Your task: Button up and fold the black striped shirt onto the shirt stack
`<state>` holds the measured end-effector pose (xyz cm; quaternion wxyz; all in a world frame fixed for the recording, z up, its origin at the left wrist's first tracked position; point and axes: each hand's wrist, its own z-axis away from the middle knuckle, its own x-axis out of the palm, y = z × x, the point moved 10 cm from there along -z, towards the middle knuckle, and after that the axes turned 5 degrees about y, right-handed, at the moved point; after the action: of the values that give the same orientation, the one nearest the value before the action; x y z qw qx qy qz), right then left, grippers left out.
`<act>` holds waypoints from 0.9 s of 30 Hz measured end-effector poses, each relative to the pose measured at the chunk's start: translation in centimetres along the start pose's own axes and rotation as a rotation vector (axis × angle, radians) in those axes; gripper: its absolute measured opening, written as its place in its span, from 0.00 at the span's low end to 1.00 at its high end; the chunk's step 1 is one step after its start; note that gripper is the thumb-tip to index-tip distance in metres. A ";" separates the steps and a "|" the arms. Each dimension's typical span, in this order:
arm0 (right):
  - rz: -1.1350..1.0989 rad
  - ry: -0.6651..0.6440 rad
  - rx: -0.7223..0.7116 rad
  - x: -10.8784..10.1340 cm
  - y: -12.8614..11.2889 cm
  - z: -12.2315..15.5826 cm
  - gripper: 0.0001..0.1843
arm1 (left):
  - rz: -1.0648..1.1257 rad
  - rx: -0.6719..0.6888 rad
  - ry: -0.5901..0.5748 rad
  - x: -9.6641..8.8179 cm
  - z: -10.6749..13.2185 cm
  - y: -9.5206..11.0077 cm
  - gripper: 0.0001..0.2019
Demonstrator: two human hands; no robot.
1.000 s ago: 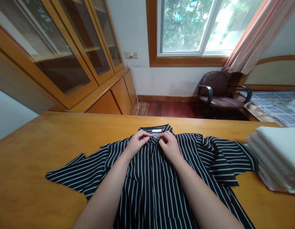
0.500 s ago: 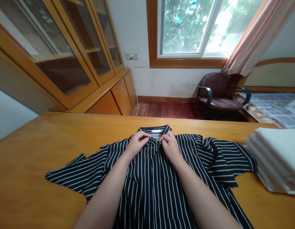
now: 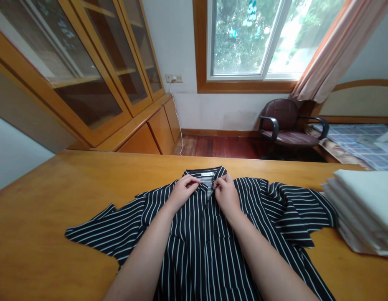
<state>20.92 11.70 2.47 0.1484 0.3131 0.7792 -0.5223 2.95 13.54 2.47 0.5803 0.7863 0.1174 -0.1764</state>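
A black shirt with white stripes [image 3: 194, 238] lies face up on the wooden table [image 3: 56, 209], collar away from me and short sleeves spread to both sides. My left hand [image 3: 181, 191] pinches the left side of the collar. My right hand [image 3: 226, 193] pinches the right side of the collar, close to the placket. The two hands sit a little apart, with the open neck of the shirt between them.
A stack of folded white cloth [image 3: 363, 209] rests on the table at the right edge. Beyond the table stand a wooden glass-door cabinet [image 3: 96, 75] on the left, a brown armchair [image 3: 287, 125] under the window, and a bed [image 3: 353, 138] at the right.
My hands have drawn slightly apart at the collar, opening the neck of the shirt. The camera has shifted a little, so the shirt sits lower in view.
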 end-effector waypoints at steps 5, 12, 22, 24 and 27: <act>0.068 -0.043 -0.009 0.3 -0.5 0.0 0.13 | -0.017 0.025 0.005 0.0 0.0 0.1 0.08; 0.027 -0.061 -0.035 0.5 -0.1 0.2 0.12 | -0.121 0.118 -0.032 1.2 0.4 1.2 0.08; 0.102 -0.134 -0.098 0.3 -0.6 1.8 0.18 | -0.532 0.365 -0.095 3.6 2.4 3.5 0.16; 0.140 -0.155 -0.163 0.0 -1.1 2.3 0.22 | -0.586 0.350 -0.093 3.7 2.4 3.4 0.20; 0.216 -0.176 -0.249 -1.0 -1.1 3.1 0.27 | -0.640 0.319 -0.092 4.0 2.3 2.9 0.23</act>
<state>20.64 8.24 2.50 0.3090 0.3271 0.7836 -0.4284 7.35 10.44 2.76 0.3703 0.7818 0.3023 -0.4004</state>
